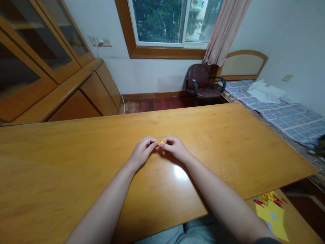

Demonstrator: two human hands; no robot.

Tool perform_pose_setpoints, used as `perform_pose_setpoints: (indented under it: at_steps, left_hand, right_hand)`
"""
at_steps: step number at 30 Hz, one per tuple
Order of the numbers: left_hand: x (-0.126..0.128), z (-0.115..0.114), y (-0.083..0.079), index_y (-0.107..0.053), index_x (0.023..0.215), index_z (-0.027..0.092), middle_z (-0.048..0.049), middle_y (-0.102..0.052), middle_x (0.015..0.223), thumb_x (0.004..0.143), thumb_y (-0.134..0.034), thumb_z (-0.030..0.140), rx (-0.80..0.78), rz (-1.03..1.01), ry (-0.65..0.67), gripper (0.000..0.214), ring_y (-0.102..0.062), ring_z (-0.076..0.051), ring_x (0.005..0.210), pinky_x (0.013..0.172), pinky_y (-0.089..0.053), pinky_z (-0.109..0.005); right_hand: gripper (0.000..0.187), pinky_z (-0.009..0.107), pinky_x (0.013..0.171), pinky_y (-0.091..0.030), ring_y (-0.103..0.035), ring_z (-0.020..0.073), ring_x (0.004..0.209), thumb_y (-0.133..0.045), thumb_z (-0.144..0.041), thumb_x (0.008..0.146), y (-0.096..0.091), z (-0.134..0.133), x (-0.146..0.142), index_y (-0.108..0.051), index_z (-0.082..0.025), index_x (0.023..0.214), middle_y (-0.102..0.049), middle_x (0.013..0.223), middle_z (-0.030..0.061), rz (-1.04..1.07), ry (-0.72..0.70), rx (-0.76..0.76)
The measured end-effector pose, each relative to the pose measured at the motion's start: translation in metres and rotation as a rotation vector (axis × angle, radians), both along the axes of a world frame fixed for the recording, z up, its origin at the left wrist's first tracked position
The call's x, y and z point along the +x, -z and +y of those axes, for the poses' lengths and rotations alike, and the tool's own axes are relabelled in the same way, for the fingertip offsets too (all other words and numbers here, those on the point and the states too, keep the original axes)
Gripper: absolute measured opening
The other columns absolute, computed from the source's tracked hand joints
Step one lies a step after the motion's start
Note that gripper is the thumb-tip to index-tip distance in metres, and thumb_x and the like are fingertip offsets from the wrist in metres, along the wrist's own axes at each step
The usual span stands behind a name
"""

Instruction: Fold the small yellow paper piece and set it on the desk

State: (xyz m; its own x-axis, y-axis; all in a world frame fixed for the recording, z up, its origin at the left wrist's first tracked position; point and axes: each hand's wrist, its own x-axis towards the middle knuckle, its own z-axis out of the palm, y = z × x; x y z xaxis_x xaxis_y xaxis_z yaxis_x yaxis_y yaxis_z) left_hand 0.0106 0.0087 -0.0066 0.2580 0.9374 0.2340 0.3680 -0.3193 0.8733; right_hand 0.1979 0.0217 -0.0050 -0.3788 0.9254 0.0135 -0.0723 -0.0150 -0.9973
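Observation:
Over the middle of the wooden table (pixel 83 152), my two hands meet around a small piece of folded yellow paper (pixel 162 142). My left hand (pixel 145 149) pinches its left end between thumb and fingers. From the other side, my right hand (pixel 174 146) grips the right part, and a thin yellow point sticks out past the fingers. Most of the paper is hidden by the fingertips, so its full shape cannot be made out.
Lower right, a lower surface holds yellow paper sheets (pixel 273 217) and several small red and yellow folded pieces (pixel 270 196). Beyond the table stand a brown armchair (pixel 200 81), a bed (pixel 281 105) with white papers, and a wooden cabinet (pixel 76 91) at left.

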Motion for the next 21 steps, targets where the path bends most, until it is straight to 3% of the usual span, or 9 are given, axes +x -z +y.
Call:
perform_pose_setpoints:
  at_steps: [6,12,21]
  left_hand:
    - [-0.0018,0.0008,-0.0022,-0.068,0.082,0.019,-0.0025,-0.067,0.081,0.088,-0.062,0.034,-0.003,-0.025,-0.006,0.017,-0.062,-0.017,0.079,0.075,-0.046,-0.028]
    - [-0.0043,-0.0008,-0.0067,-0.068,0.076,0.02,-0.0022,-0.066,0.075,0.088,-0.059,0.035,0.047,0.07,-0.017,0.021,-0.061,-0.017,0.074,0.071,-0.045,-0.028]
    - [-0.0026,-0.0023,-0.0092,-0.063,0.073,0.02,-0.0007,-0.062,0.071,0.087,-0.056,0.029,0.119,0.178,-0.076,0.018,-0.058,-0.017,0.07,0.067,-0.043,-0.028]
  right_hand:
    - [0.021,0.023,0.055,-0.042,-0.054,0.0098,0.054,-0.07,-0.035,0.073,0.0001,0.0,0.0008,-0.062,-0.016,0.076,-0.062,0.066,-0.0015,0.017,-0.009,-0.056]
    - [0.018,0.023,0.058,-0.042,-0.056,0.0105,0.059,-0.068,-0.033,0.077,0.0037,0.0016,0.0018,-0.063,-0.016,0.076,-0.061,0.066,-0.0014,-0.101,-0.031,0.063]
    - [0.024,0.024,0.061,-0.041,-0.056,0.012,0.063,-0.069,-0.039,0.078,0.003,0.0039,0.0026,-0.069,-0.015,0.078,-0.064,0.068,0.0008,-0.183,-0.03,0.118]
